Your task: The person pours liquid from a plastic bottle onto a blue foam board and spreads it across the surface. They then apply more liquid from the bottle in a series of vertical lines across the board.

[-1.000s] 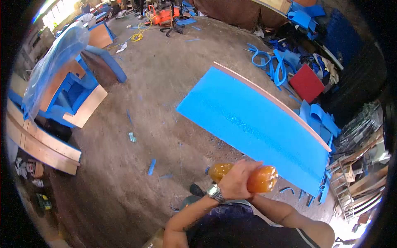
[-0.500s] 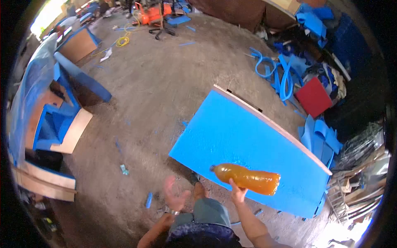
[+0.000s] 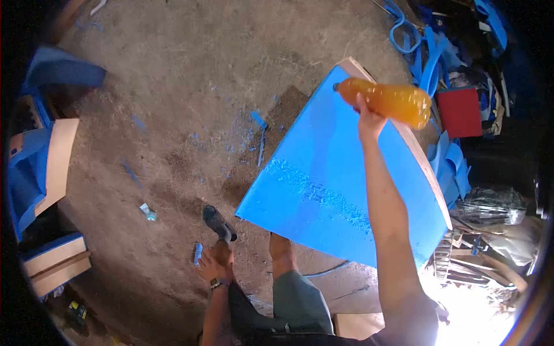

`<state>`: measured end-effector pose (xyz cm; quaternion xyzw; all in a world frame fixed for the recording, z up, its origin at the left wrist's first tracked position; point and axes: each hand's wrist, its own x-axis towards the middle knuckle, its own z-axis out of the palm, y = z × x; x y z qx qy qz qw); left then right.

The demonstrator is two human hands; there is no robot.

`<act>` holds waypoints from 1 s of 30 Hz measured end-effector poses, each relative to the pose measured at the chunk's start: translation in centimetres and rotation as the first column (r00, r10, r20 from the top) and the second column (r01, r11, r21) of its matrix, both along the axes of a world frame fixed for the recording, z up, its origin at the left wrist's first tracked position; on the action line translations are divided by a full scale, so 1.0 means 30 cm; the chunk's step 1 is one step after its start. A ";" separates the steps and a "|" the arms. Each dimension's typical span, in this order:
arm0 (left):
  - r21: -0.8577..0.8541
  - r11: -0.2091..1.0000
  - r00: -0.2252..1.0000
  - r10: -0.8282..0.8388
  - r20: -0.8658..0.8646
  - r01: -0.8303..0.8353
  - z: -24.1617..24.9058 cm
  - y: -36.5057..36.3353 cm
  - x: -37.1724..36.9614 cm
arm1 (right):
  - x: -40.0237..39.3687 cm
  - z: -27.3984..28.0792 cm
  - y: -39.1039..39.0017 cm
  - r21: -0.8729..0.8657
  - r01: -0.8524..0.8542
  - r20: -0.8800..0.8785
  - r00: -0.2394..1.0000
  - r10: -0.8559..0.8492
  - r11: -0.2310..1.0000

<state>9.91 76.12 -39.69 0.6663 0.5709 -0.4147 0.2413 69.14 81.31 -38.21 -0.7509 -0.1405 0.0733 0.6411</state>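
Observation:
My right hand (image 3: 370,121) is wrapped round a plastic bottle (image 3: 392,102) of amber liquid, lying sideways with its dark cap to the left. My arm is stretched out over a blue foam-covered panel (image 3: 323,144), and the bottle overlaps the panel's far end in this view. A rough, crumbly band (image 3: 311,191) runs across the foam. Low on the left, my left hand (image 3: 212,270) holds nothing; its fingers are apart, beside my lower leg. A watch (image 3: 217,283) is on that wrist.
Wooden frames with blue foam (image 3: 60,153) stand at the left. Foam scraps (image 3: 258,120) and a small crumpled wrapper (image 3: 148,211) lie on the concrete floor. At the right are blue foam strips (image 3: 430,63), a red square pad (image 3: 460,112) and stacked wood pieces (image 3: 473,259).
My right hand has carried the bottle forward, from the panel's near edge toward its far end. My left hand has dropped beside my leg. The view has tilted down.

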 end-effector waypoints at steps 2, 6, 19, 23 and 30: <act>-0.023 0.999 0.998 -0.023 -0.060 0.021 -0.044 0.010 0.007 | 0.117 -0.089 0.088 -0.136 0.043 0.169 0.985 -0.020 0.990; -0.106 0.993 0.993 0.048 -0.109 -0.060 0.001 0.078 0.056 | 0.237 -0.168 0.162 -0.329 0.130 0.252 0.967 -0.045 0.935; -0.164 0.981 0.990 0.082 -0.119 -0.101 -0.002 0.117 0.107 | 0.087 -0.083 0.122 -0.330 -0.073 0.108 0.988 0.114 0.941; -0.151 0.984 0.988 0.073 -0.138 -0.094 -0.014 0.114 0.112 | 0.272 -0.159 0.176 -0.334 0.064 0.320 0.946 0.049 0.941; -0.165 0.980 0.989 0.087 -0.123 -0.107 -0.025 0.104 0.129 | -0.154 -0.184 -0.095 -0.651 -0.137 0.286 0.867 0.408 0.746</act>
